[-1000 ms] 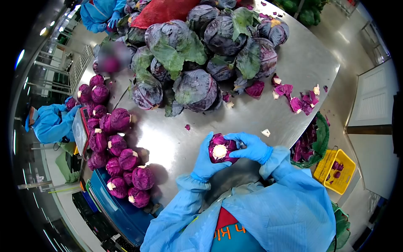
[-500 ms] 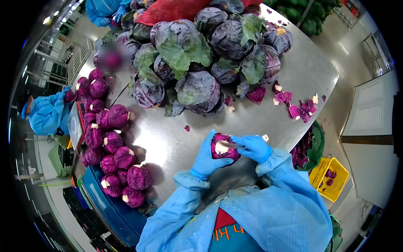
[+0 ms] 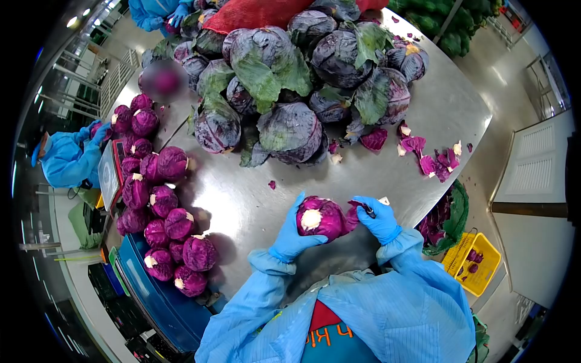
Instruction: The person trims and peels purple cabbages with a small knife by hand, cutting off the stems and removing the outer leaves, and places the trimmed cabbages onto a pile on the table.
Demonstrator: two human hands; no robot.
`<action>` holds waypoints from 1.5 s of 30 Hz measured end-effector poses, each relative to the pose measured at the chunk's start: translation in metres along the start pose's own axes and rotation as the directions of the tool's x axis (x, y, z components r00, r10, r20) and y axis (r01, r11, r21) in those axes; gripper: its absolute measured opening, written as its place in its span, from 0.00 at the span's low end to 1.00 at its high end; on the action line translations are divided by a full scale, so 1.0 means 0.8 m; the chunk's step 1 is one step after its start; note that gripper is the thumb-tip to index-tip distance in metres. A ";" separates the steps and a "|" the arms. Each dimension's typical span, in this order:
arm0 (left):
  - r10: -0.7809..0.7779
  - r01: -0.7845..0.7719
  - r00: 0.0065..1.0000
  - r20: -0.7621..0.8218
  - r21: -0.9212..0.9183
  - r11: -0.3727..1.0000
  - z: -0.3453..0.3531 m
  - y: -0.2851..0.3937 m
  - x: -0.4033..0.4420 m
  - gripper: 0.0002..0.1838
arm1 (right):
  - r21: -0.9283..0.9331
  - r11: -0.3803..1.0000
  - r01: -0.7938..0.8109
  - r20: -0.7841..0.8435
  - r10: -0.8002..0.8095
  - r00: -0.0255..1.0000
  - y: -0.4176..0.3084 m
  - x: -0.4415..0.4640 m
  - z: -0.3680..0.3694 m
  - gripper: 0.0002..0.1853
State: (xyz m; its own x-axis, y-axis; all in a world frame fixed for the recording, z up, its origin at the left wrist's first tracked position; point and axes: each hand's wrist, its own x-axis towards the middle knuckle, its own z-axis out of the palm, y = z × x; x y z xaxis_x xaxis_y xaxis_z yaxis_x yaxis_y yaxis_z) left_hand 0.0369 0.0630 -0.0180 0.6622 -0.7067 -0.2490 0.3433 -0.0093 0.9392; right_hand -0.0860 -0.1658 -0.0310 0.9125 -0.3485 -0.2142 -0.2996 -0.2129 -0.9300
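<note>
A red cabbage point(image 3: 321, 221) with a pale cut stem faces up over the metal table, and my left hand point(image 3: 293, 233) is wrapped round its left side. At its right side, my right hand point(image 3: 379, 221) grips a knife point(image 3: 368, 210), of which a dark handle part shows; the blade is hidden. A loose purple leaf point(image 3: 351, 216) stretches from the cabbage to the fingers of that hand. Just beyond my right hand lies a small white stem piece point(image 3: 384, 201).
Untrimmed cabbages point(image 3: 289, 130) are heaped across the far side of the metal table point(image 3: 242, 193). Trimmed ones point(image 3: 200, 253) line the left edge beside a blue bin point(image 3: 145, 284). Leaf scraps point(image 3: 442, 163) lie right, above a yellow basket point(image 3: 478, 272). Co-workers in blue point(image 3: 69, 158) stand left and far left.
My right hand has moved right, taking the knife off the stem and drawing a leaf outward from the cabbage. The stem face now shows a broader pale cut. My left hand keeps its hold.
</note>
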 end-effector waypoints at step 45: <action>-0.114 0.117 0.992 -0.059 0.048 0.992 -0.010 0.008 -0.036 0.60 | 0.239 0.968 -0.070 0.129 0.040 0.991 -0.022 0.024 0.035 0.34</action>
State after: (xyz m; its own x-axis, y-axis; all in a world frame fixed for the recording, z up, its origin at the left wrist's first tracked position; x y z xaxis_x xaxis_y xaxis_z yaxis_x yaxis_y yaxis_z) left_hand 0.0254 0.0890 -0.0069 0.6568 -0.6580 -0.3684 0.3864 -0.1258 0.9137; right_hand -0.0559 -0.1434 -0.0271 0.9282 -0.2364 -0.2874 -0.2871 0.0367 -0.9572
